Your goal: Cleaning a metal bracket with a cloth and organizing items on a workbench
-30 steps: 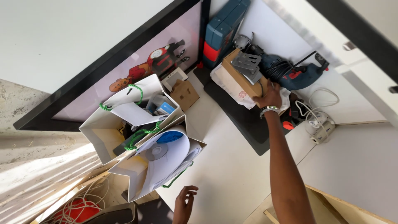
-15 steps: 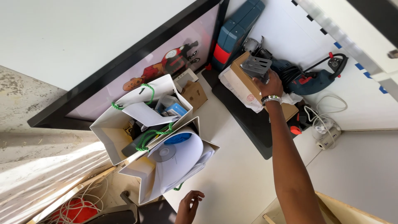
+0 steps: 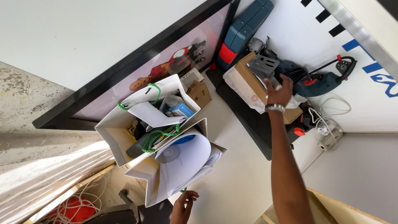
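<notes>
Carefully, my right hand point(image 3: 280, 92) fingers pinching the grey metal bracket point(image 3: 264, 65) should lift straight, left hand point(image 3: 183, 206) fingers curled by the paper bag point(image 3: 166, 174).

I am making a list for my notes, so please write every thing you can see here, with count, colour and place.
paper bags: two, white with green cord handles, on the white surface, left of centre
papers and disc: white sheets, one clear disc, in the nearer bag
framed picture: one, black frame, against the wall
tool case: one, blue with red patch, top
cardboard box: one, brown, on a black board
power drill: one, blue, right of the box
metal tool: one, grey, on the box
cable coil: white, over something red, bottom left
left hand: at the nearer bag's green cord
right hand: grip on the metal tool
</notes>
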